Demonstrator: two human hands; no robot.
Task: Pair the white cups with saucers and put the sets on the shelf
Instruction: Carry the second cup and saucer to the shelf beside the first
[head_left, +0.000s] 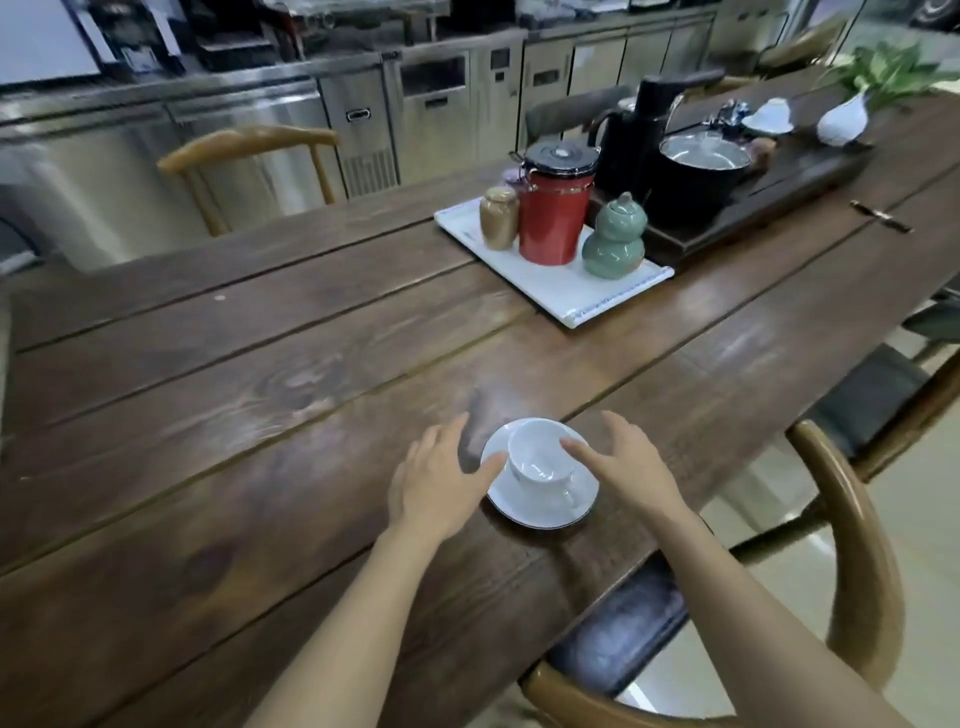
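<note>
A white cup (540, 462) stands upright on a white saucer (545, 506) near the front edge of the dark wooden table (260, 415). My left hand (441, 478) lies open to the left of the set, its thumb at the saucer's left rim. My right hand (628, 467) is open on the right side, its thumb reaching over the cup's rim. Neither hand has closed on the set. A second white cup on a saucer (770, 117) sits far back on the right.
A white tray (613, 296) holds a red canister (556, 208), a brown jar (498, 215) and a green gourd jar (615, 239). Behind it a dark tea tray carries a black kettle (701, 171). Wooden chairs (862, 551) stand at the table's right side. Steel counters line the back.
</note>
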